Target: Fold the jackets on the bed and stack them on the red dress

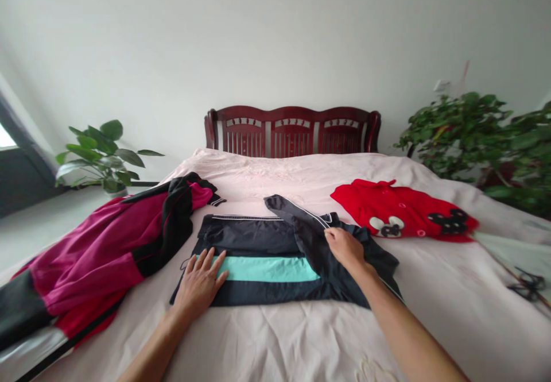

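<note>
A dark navy jacket (258, 293) with a wide turquoise band and white piping lies partly folded on the bed in front of me. My left hand (200, 281) rests flat on its left end, fingers spread over the navy cloth and the edge of the turquoise band. At the right, my right hand (344, 247) pinches the jacket's sleeve (297, 215) along its white piping. This sleeve angles up and leftward across the folded body, its end pointing toward the headboard. Part of the jacket's right side is hidden under my right hand and forearm.
The pale pink bedsheet (275, 342) spreads under everything. A magenta and black jacket (103, 238) lies at left, a red garment (400, 207) with cartoon mouse patches at right. Behind stands a dark red wooden headboard (293, 132). Potted plants (101, 152) flank the bed.
</note>
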Tool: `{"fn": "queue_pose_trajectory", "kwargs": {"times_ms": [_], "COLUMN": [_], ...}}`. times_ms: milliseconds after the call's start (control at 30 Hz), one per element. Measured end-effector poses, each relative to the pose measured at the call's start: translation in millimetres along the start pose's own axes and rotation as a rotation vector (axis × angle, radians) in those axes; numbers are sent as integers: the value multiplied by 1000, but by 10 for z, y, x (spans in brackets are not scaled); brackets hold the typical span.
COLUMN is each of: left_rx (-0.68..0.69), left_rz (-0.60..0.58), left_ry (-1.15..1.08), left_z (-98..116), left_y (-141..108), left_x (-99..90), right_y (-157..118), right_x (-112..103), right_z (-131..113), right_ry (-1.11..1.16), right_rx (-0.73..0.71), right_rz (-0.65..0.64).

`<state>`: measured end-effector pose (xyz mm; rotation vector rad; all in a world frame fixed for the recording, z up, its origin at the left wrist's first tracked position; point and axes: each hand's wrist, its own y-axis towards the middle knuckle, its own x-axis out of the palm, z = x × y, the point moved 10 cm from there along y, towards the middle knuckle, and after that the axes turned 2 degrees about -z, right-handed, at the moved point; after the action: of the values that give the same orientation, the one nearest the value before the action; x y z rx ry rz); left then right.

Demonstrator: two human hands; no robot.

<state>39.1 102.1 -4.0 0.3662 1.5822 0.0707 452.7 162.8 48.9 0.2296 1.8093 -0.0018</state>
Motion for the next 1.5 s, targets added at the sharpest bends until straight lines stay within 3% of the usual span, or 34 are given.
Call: {"fn": "queue_pose_trajectory", "kwargs": {"times_ms": [133, 300, 467, 700, 800, 900, 1000, 1100, 1200, 1333, 1433, 1500], "left_rx": [-8, -20, -15, -16, -34, -60, -114, -137, -119, -40, 29, 76], "left_rz": [-15, -16, 2, 18, 43, 121, 240, 316, 315, 198, 73, 3], "left_ry": [6, -8, -31, -98, -170, -371, -645, -861, -1023, -1154, -1124, -966], "left_z": [-4, 8, 8, -2, -33, -126, -257, -249, -37, 506, 999, 1307], "left_y": [1, -9, -12, -9, -11, -26, -72, -116, -90, 145, 422, 582], "left_x": [4, -27, -38, -42, -96, -198, -312, -405, -495, -596, -640, -653], "right_y": [435, 754, 798, 709, 417, -307, -1185, -1626, -1725, -1693, -1675, -1680], "right_x": [-56, 131, 136, -174, -348, -471, -214, 108, 190, 158, 177, 164], "right_z": [-144, -203, -230, -543, -890, -1466, -1816, -1826, -1732, -1640, -1627, -1617], "right_ry": [2, -28, -25, 65, 130, 153, -1, -168, -162, -47, -69, -100], "right_rx": [0, 103, 135, -26, -212, -709, -1128, -1162, -1056, -944, -904, -905], "right_rz": [-2, -100, -92, 49, 128, 231, 139, 40, 65, 119, 121, 106]}}
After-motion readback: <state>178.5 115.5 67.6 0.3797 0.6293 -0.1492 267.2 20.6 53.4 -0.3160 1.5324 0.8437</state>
